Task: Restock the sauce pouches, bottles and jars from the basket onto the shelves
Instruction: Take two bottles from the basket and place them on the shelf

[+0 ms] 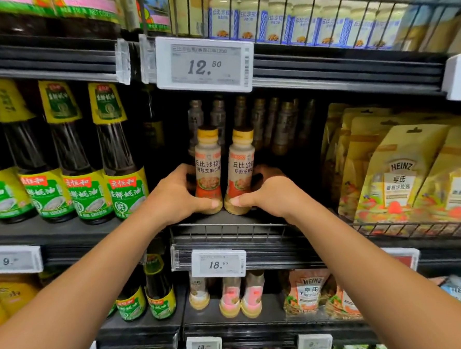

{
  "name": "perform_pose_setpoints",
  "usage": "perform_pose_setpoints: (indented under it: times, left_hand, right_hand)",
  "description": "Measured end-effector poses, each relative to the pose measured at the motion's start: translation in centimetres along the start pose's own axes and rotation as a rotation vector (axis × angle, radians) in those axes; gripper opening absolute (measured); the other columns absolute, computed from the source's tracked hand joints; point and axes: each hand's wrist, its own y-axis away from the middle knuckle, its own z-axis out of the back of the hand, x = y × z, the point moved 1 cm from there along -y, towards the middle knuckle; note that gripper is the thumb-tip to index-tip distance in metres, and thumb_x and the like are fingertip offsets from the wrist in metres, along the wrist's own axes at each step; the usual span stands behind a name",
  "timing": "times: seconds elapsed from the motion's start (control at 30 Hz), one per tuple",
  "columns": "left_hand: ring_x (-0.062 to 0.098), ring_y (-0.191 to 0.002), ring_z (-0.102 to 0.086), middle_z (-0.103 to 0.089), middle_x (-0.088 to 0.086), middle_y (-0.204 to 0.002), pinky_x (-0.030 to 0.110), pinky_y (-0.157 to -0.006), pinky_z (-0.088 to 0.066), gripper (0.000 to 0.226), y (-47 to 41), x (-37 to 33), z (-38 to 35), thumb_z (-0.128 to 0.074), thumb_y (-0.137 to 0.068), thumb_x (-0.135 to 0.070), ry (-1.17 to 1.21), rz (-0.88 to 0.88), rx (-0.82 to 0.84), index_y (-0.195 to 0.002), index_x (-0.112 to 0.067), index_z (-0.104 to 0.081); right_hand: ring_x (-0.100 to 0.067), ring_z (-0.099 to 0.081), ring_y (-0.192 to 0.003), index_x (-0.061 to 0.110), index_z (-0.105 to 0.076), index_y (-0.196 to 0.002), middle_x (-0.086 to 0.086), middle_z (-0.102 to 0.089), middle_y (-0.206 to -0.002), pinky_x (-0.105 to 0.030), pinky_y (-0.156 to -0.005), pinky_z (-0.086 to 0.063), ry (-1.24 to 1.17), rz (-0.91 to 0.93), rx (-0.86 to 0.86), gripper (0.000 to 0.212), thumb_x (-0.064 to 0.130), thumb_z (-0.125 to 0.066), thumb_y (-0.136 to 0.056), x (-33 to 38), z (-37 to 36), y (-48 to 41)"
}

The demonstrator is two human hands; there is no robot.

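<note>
Bottles are gripped low at their bases: the left hand [175, 194] curls its fingers [208, 204] round the left bottle [208, 170], the right hand [268, 196] round the right bottle [242, 171], thumbs in front. Both seem to rest on the shelf [227, 221] just beneath the fingers. Best pushed back together, upright, labels forward.

Right hand [274, 196]: we are seeing its fingertips hidden behind the bottle [241, 168]
Bottom price tag [314, 341]: we are finding its digits blurred
</note>
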Motion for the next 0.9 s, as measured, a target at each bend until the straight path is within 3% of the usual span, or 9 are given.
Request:
perform_pose_setpoints:
  times: [0.1,0.23,0.4,0.57,0.8,0.9]
  left_hand:
    - [0.007,-0.083,-0.065,-0.070,-0.009,-0.088,0.026,-0.073,-0.050,0.065,0.1,0.0,0.4,-0.093,-0.057,-0.043,-0.115,0.042,-0.020,-0.111,-0.025,-0.062]
    - [-0.001,-0.076,-0.062,-0.069,-0.012,-0.082,0.015,-0.061,-0.043,0.057,-0.4,-0.1,0.4,-0.092,-0.063,-0.035,-0.159,0.045,-0.013,-0.111,-0.023,-0.064]
    - [0.016,-0.091,-0.063,-0.069,0.001,-0.106,0.023,-0.078,-0.044,0.068,-1.9,0.0,0.4,-0.088,-0.069,-0.038,-0.192,0.049,-0.022,-0.127,-0.020,-0.059]
    - [0.025,-0.105,-0.063,-0.066,0.007,-0.122,0.027,-0.079,-0.042,0.058,-4.6,0.4,0.1,-0.081,-0.079,-0.032,-0.235,0.077,-0.060,-0.131,-0.021,-0.057]
    - [0.027,-0.106,-0.065,-0.070,0.005,-0.112,0.027,-0.077,-0.042,0.036,-7.6,1.0,-0.6,-0.079,-0.081,-0.031,-0.188,0.093,-0.153,-0.115,-0.023,-0.068]
    - [0.026,-0.106,-0.066,-0.071,0.005,-0.111,0.026,-0.079,-0.044,0.041,-8.3,1.0,-0.6,-0.083,-0.076,-0.030,-0.155,0.077,-0.163,-0.113,-0.021,-0.070]
  right_hand:
    - [-0.005,-0.068,-0.080,0.030,-0.064,-0.109,0.011,-0.072,-0.091,-0.020,-0.067,-0.052,0.095,-0.027,0.004,0.055,0.040,-0.092,-0.063,-0.2,0.2,-0.1]
    - [-0.016,-0.070,-0.096,0.020,-0.068,-0.118,0.001,-0.073,-0.109,-0.035,-0.089,-0.058,0.186,-0.033,-0.002,0.058,0.031,-0.092,-0.066,0.4,0.0,-1.2]
    - [-0.022,-0.068,-0.106,0.013,-0.068,-0.123,-0.006,-0.072,-0.117,-0.039,-0.097,-0.055,0.225,-0.038,0.050,0.056,0.018,-0.089,-0.071,1.2,-0.9,-3.5]
    - [-0.021,-0.067,-0.104,0.015,-0.068,-0.120,-0.004,-0.071,-0.115,-0.033,-0.089,-0.054,0.209,0.012,0.047,0.050,0.016,-0.086,-0.073,1.5,-1.8,-6.0]
    - [-0.027,-0.066,-0.110,0.013,-0.064,-0.124,-0.009,-0.068,-0.119,-0.045,-0.094,-0.057,0.203,0.048,0.019,0.050,0.015,-0.084,-0.078,1.2,-2.9,-10.5]
    - [-0.027,-0.064,-0.113,0.016,-0.061,-0.128,-0.009,-0.067,-0.124,-0.047,-0.095,-0.056,0.194,0.038,-0.002,0.057,0.022,-0.085,-0.077,1.0,-3.2,-11.9]
